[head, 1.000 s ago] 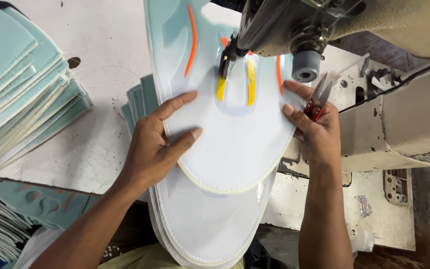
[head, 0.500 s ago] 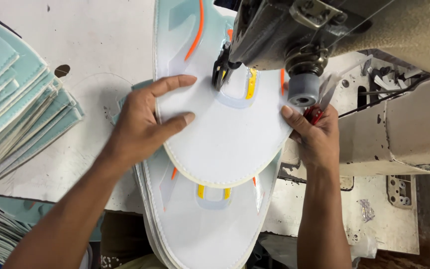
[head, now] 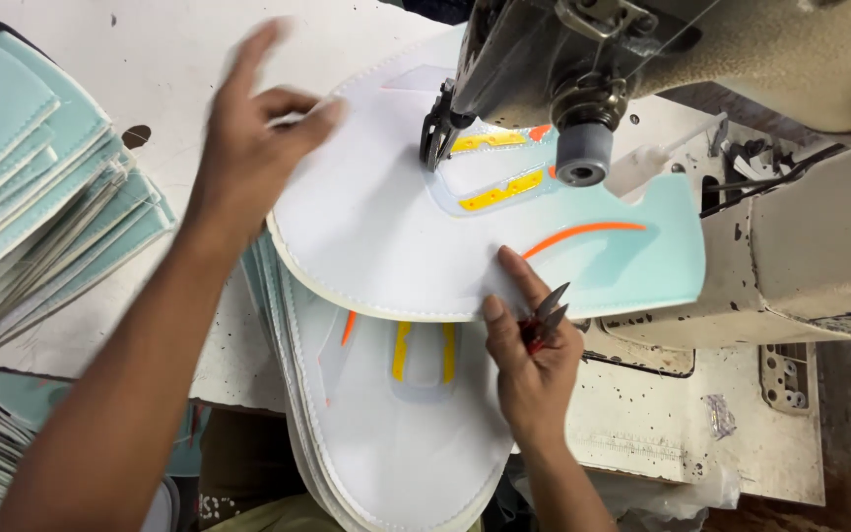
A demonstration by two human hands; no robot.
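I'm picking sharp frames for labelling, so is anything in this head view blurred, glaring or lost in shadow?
Head view: the left hand is smeared by motion blur, its fingertips ghosted; the right hand, the small snips it holds and the white and mint fabric piece are sharp; light is even and soft, without harsh glare; the sewing machine head looms close and darkens underneath.

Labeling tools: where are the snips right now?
Head view, lower right: the snips sit in the right hand, just below the white panel under the sewing machine.
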